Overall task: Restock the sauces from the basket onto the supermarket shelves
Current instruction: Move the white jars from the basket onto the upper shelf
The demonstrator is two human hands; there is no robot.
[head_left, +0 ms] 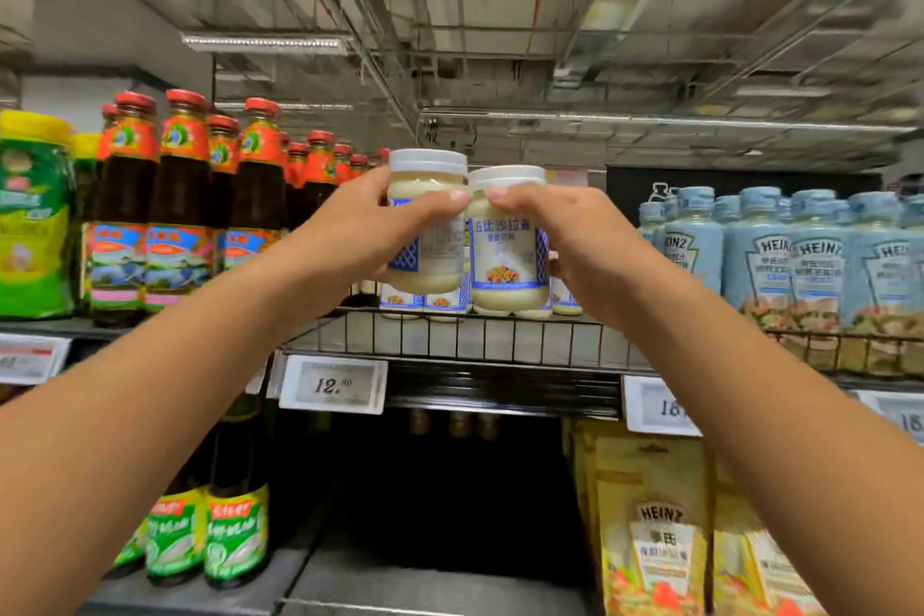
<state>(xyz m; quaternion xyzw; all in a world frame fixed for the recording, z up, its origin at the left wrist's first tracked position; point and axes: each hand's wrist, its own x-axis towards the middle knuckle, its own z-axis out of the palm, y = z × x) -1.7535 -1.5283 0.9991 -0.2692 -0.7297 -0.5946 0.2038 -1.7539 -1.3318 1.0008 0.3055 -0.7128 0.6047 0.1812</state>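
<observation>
A: What are the hands doing, the nearest things first?

B: Both arms are reaching up. The left hand (360,235) is closing its grip around one jar of salad dressing (426,225), and the right hand (575,235) is closing its grip around a second jar (507,240). The thumbs are lying across the front of the jars.

A: What is inside the jars?

B: A pale cream sauce is filling each of them almost to the white lid. The left jar is showing its side label, the right jar is showing its front label in blue and white. They are touching each other, or nearly; the left one is standing a little higher.

A: Where are they?

B: They are hanging just above the wire shelf (450,340), over more jars of the same kind (440,303) that are standing there.

A: And beside them, further out?

B: On the left, dark sauce bottles (175,195) with red caps are standing in rows. On the right, light blue Heinz bottles (770,255) are filling the shelf. Below, yellow Heinz pouches (655,530) and green-labelled bottles (235,530) are standing. A price tag (332,384) is reading 12.
</observation>
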